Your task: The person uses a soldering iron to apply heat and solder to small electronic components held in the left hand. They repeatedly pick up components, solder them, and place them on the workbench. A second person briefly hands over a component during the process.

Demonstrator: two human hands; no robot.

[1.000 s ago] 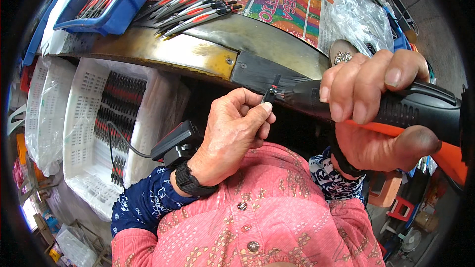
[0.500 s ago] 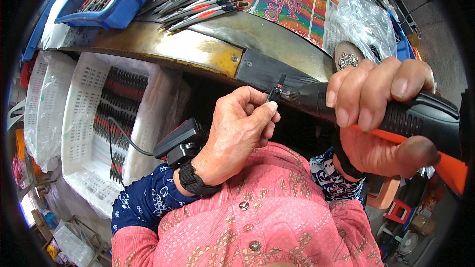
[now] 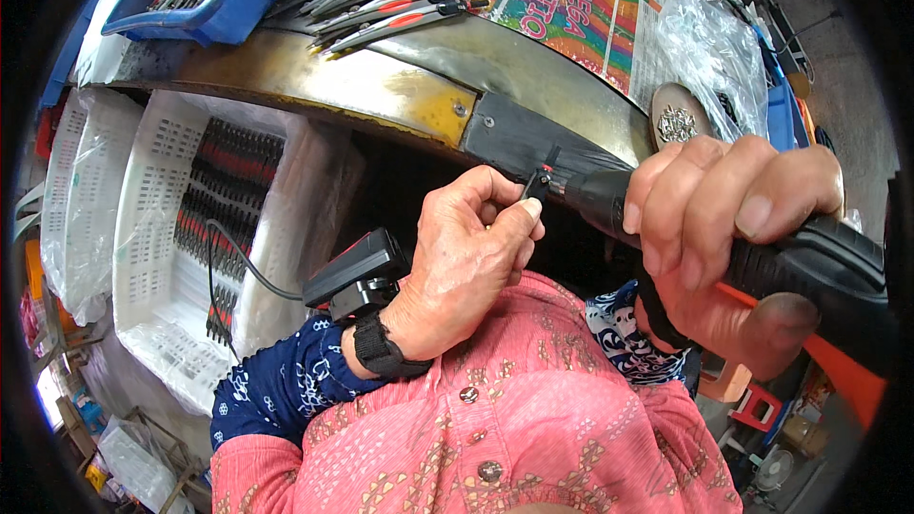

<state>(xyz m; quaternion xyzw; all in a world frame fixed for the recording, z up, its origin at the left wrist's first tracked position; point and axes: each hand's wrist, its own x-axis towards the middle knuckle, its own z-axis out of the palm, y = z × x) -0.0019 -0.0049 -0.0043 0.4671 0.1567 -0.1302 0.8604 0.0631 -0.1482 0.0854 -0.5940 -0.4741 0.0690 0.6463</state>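
Observation:
My left hand (image 3: 471, 252), in the middle, pinches a small slim black part (image 3: 541, 179) with a bit of red near its upper end. Most of that part is hidden by thumb and fingers. My right hand (image 3: 733, 219) is wrapped round a black and orange power screwdriver (image 3: 800, 262). Its nose points left toward the part; whether the tip touches it I cannot tell. Just beyond my right hand lies a dish of small metal screws (image 3: 678, 122).
A metal-edged bench (image 3: 381, 86) carries a pile of grey, red and black pen-shaped pieces (image 3: 390, 5) and a blue tray (image 3: 205, 24). On the right is clear plastic bagging (image 3: 709, 38). A white plastic basket (image 3: 143, 257) at left contains rows of black and red parts (image 3: 228, 176).
The screwdriver's rear end has dipped with my right hand, which has moved slightly down and left. My left hand and the pinched part have shifted slightly right.

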